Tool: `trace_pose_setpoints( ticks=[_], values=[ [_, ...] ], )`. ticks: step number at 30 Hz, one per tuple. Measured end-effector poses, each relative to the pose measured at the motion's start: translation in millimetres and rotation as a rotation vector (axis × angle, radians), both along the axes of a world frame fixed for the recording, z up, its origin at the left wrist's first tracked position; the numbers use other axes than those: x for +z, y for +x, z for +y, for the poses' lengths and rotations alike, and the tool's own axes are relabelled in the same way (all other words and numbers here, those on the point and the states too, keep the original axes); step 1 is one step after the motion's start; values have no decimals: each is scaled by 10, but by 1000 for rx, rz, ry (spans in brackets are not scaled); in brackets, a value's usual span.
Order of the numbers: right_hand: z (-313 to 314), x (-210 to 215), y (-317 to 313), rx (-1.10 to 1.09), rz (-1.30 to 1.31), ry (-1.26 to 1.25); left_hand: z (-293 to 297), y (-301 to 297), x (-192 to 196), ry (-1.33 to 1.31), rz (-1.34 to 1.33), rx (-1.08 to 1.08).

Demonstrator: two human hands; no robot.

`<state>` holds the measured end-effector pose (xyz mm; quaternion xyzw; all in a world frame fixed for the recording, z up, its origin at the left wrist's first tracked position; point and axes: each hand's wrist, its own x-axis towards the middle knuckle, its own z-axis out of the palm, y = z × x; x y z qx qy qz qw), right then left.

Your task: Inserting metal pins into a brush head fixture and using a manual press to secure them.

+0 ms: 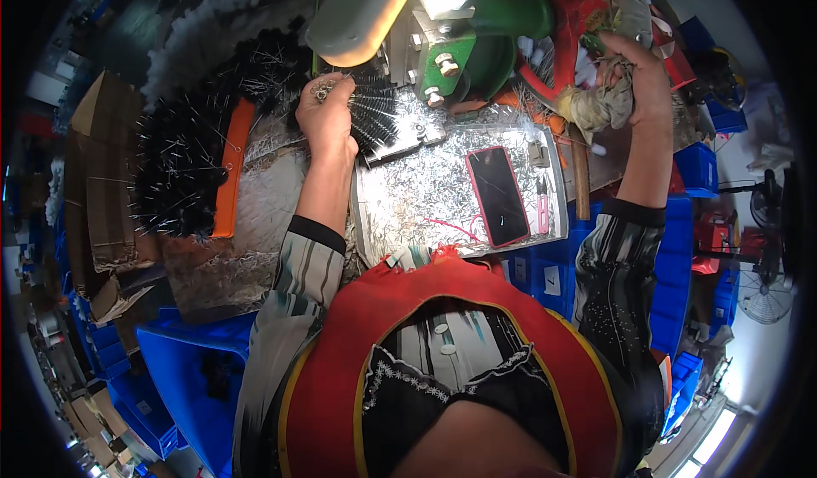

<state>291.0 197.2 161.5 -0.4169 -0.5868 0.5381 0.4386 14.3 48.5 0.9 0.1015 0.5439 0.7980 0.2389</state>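
Apparently loading step: L hand (328, 110) grips black-bristled wire brushes (370, 119) just L of green metal machine (448, 59); R hand (630, 74) on grey cloth-wrapped handle (591, 110) R of machine, hold unclear. Next move prob. needs steady brush alignment.

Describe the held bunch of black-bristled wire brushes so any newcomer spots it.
Find the green metal machine, top centre. Left of it, the bare left hand grips the bunch; unlike the black brush heap farther left, it spreads like a fan.

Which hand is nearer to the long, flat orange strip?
Left. The left hand is up and to the right of the orange strip; the right hand is much farther right, past the green metal machine.
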Motion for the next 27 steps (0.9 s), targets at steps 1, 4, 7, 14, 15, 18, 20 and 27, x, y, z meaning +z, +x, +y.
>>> trace_pose_setpoints(
  ticks=[1, 4, 7, 14, 15, 18, 20, 27],
  values=[
    [14, -89, 37, -69, -9, 171, -17, 1, -3, -3, -5, 0],
    [-118, -692, -51, -237, 150, 286, -80, 24, 50, -19, 10, 60],
    [12, -1335, -14, -92, 256, 592, -118, 60, 199, -114, 103, -131],
    [-131, -664, 0, -193, 194, 18, -309, -15, 158, -70, 57, -508],
    [-119, -594, 17, -158, 136, 26, -315, -43, 116, -62, 80, -519],
    [-131, -500, 19, -122, 82, 16, -379, -194, -26, 52, -157, -577],
    [-119, -519, 17, -142, 111, -7, -414, -207, -65, 108, -197, -569],
    [-120, -599, 43, -141, 124, -46, -475, -252, -215, 212, -331, -550]
  ],
)
